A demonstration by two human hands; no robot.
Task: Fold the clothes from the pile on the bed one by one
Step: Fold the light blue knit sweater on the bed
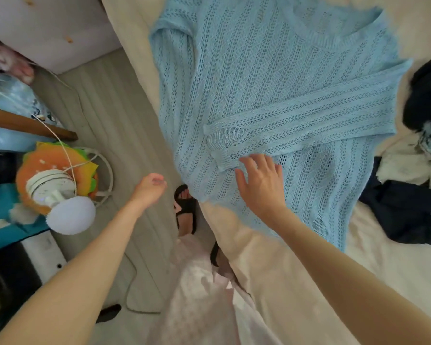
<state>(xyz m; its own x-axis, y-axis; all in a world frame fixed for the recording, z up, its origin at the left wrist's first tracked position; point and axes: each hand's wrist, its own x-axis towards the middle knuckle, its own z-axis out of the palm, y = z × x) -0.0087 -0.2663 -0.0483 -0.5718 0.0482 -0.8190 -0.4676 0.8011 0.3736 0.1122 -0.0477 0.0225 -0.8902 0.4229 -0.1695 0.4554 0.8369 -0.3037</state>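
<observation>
A light blue open-knit sweater [259, 78] lies spread flat on the cream bed [396, 265], neckline at the far end. One sleeve [296, 125] is folded across the body, its cuff pointing left. My right hand [260, 181] rests flat with straight fingers on the sweater just below that cuff. My left hand [151, 186] hovers off the bed's left edge over the floor, fingers loosely curled, holding nothing. A pile of dark navy and white clothes [413, 185] sits at the right of the bed.
Grey floor [105, 108] runs along the bed's left side. A small white fan on an orange-green toy [57, 180] with a cord stands at the left among clutter. My foot in a black sandal [186, 210] is beside the bed edge.
</observation>
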